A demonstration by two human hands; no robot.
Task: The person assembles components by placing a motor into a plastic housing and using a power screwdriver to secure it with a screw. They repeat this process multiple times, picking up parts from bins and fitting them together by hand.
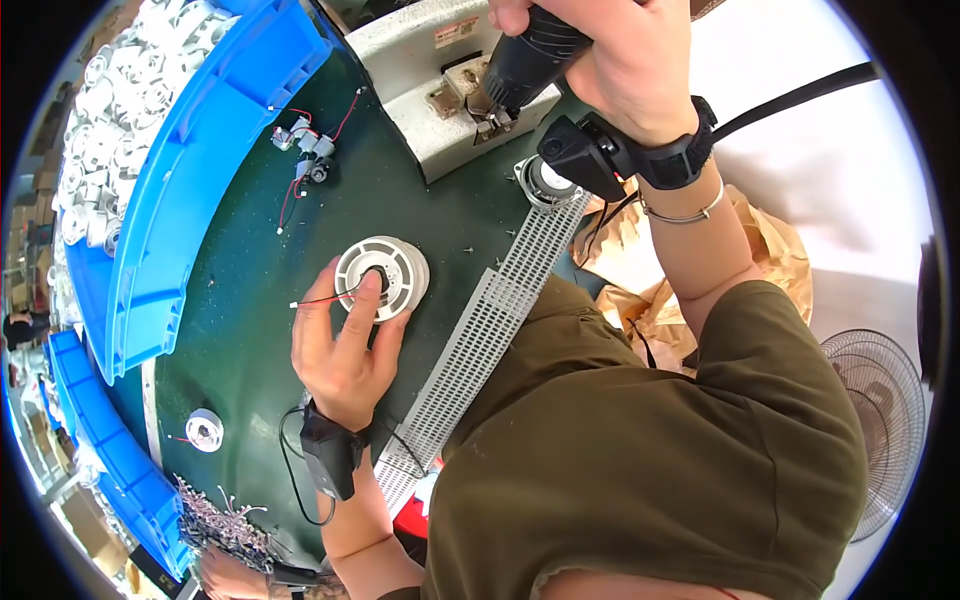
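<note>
My left hand (345, 365) is closed around a white round plastic housing (412, 272) on the green work surface. One finger presses near its centre, where a thin red and black wire with a white plug (294, 305) comes out. My right hand (630, 70) grips a black electric screwdriver (532, 58) by its body. Its lower end points down at the metal mouth of a pale screw feeder (440, 120); the tip is hidden there. A few loose small screws (468, 250) lie between the housing and a round speaker (548, 182).
A blue bin (185, 170) at the left holds many white plastic parts. Small motors with wires (310, 150) lie beside it. A perforated metal strip (470, 335) borders my side. Lower left are a small white round part (204, 430), heaped wires (225, 525) and another person's hand (232, 575).
</note>
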